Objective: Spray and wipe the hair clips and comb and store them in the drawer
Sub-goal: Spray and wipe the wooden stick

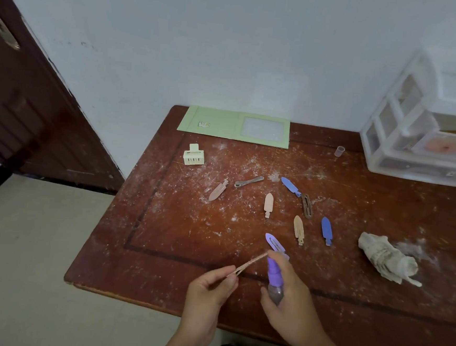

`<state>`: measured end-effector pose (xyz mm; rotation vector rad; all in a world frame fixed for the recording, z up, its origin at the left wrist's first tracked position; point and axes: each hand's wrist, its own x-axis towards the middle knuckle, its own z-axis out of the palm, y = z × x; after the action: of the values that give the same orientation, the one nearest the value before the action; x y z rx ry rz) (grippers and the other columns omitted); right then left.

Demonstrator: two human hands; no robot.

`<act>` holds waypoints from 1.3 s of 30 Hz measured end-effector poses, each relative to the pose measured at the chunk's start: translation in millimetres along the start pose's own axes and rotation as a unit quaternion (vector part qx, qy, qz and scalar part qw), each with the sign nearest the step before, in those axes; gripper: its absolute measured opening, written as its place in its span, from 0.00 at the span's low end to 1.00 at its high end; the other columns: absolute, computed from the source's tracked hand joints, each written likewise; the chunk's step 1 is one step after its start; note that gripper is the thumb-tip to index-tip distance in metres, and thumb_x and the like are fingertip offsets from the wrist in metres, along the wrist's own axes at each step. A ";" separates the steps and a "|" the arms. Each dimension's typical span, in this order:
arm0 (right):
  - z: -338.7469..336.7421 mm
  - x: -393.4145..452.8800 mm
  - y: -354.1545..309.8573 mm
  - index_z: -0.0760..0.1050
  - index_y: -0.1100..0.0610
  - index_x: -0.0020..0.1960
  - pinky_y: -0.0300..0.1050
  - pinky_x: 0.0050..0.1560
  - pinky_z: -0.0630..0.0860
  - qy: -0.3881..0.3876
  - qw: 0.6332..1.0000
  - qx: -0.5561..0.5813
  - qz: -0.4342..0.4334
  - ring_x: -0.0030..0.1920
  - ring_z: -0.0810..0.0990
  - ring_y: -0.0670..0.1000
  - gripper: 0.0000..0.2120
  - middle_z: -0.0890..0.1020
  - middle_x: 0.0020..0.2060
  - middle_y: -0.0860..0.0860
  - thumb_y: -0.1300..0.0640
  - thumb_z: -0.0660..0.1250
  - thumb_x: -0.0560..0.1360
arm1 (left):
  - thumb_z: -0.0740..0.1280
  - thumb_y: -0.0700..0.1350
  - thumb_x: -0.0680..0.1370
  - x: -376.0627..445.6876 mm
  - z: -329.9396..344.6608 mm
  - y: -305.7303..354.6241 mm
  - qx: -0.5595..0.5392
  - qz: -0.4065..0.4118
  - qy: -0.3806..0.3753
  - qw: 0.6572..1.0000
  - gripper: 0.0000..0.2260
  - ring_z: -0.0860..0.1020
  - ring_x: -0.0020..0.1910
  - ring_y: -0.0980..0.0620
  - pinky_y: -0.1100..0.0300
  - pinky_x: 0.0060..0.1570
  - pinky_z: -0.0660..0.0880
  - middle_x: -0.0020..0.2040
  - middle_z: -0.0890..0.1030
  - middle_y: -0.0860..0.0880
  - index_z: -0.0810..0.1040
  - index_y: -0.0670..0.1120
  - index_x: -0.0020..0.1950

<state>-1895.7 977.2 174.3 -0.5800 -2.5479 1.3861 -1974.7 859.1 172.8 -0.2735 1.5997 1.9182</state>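
**Spraying under way, nearly everything still out on the table**

Scuffed, dust-streaked brown wooden table (pixel 190 224) against a pale wall, dark door off to the left side. Nearest, both hands busy over the front edge: left hand (pixel 209 288) pinching a slim tan hair clip (pixel 251 263) by one end between thumb and fingers, tip angled up toward the other hand; right hand (pixel 290 300) wrapped around a small spray bottle (pixel 275 283) with a purple top, forefinger up on the nozzle, nozzle just beside the clip's tip. Looks like the spray step on this one clip.

Just beyond the right hand, a purple clip (pixel 275 243), partly hidden by the fingers. Farther out, a loose scatter: a beige clip (pixel 298 229), a blue clip (pixel 326 231), a second beige clip (pixel 268 204), a brown snap clip (pixel 307 206), another blue clip (pixel 290 186), a grey metal clip (pixel 248 181) and a pinkish clip (pixel 218 190). To the right of the hands, a crumpled whitish cloth (pixel 386 259), untouched for now. Well past the left hand, a cream claw clip (pixel 194 155); no comb clearly made out.

Farthest, a green folder (pixel 211 122) at the wall, a small clear cap (pixel 339 151), and a clear plastic drawer unit (pixel 420 144) at the far right, one drawer pulled partly out. Judging by the layout, early going: wiping and storing of the clips still ahead; contents of the drawers too blurred to read.
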 end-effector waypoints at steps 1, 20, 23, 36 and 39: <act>1.1 -0.8 -0.8 0.59 0.35 0.61 0.20 0.46 0.66 -0.003 1.000 -0.003 -0.005 0.46 0.70 0.26 0.27 0.67 0.46 0.31 0.56 0.62 0.68 | 0.66 0.29 0.72 -0.5 0.2 -0.7 0.052 0.049 0.006 0.997 0.15 0.80 0.33 0.60 0.75 0.34 0.74 0.34 0.83 0.50 0.82 0.48 0.35; -10.6 3.4 9.1 0.59 0.38 0.61 0.25 0.36 0.68 0.011 0.999 -0.030 0.029 0.35 0.74 0.35 0.30 0.69 0.37 0.37 0.66 0.64 0.71 | 0.68 0.38 0.63 -2.4 12.7 -9.4 0.190 0.344 0.032 0.919 0.18 0.79 0.39 0.66 0.77 0.38 0.72 0.40 0.80 0.67 0.79 0.65 0.31; -15.5 4.4 12.4 0.62 0.50 0.64 0.28 0.33 0.68 0.018 0.998 -0.040 0.053 0.29 0.72 0.43 0.25 0.68 0.32 0.41 0.66 0.64 0.71 | 0.68 0.38 0.64 -1.2 15.4 -9.4 0.196 0.341 0.032 0.919 0.18 0.78 0.39 0.65 0.77 0.38 0.72 0.41 0.80 0.67 0.79 0.64 0.31; -8.3 24.4 10.9 0.59 0.42 0.55 0.27 0.54 0.65 0.033 0.998 0.049 -0.011 0.49 0.70 0.34 0.15 0.68 0.49 0.38 0.47 0.58 0.70 | 0.62 0.24 0.70 14.2 23.7 5.5 -0.023 0.104 0.092 0.990 0.14 0.79 0.37 0.55 0.71 0.36 0.76 0.38 0.78 0.45 0.73 0.40 0.31; 1.1 34.6 16.3 0.68 0.54 0.50 0.23 0.54 0.61 0.035 0.997 0.052 -0.039 0.48 0.70 0.46 0.12 0.70 0.44 0.48 0.48 0.57 0.71 | 0.59 0.26 0.73 17.2 20.8 18.2 -0.090 0.054 0.083 0.991 0.12 0.80 0.29 0.60 0.72 0.32 0.77 0.34 0.78 0.46 0.73 0.41 0.37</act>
<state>-1923.4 998.9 159.3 -0.4968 -2.4007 1.4350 -1994.0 882.8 183.7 -0.4388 1.5754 2.1779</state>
